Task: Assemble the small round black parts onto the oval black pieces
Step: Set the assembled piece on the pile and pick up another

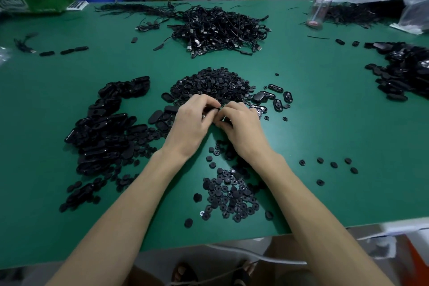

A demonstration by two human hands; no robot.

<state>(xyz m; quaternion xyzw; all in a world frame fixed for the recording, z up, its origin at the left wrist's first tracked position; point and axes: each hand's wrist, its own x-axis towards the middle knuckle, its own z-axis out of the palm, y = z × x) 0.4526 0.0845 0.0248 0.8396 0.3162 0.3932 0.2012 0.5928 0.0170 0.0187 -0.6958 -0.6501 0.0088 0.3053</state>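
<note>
Green matting covered the table [325, 123]. On it I counted 2 gatherings of the small round black parts. 1 was a mounded heap of round parts [213, 83] just beyond the hands. The other was a flatter scatter of round parts [229, 195] between the forearms, near the table's front edge. 6 loose round parts [333, 164] lay off to the right, well apart from both.

The oval black pieces sat in 2 piles: the left heap of oval pieces [104, 127], long and sprawling, and the right heap of oval pieces [404, 72] by the table's right edge. 1 tangle of black cables [220, 28] was piled at the far middle, and 1 clear bottle [321, 4] stood upright further right.

Both bare arms reached forward and converged in a V. The left hand [192, 121] and right hand [241, 125] lay knuckles up, meeting at the near edge of the mounded heap. The fingers of both hands were curled in tight, tips together, pinching a black bit [214, 106] between them. From where I stood I could not tell whether it was oval or round.
</note>
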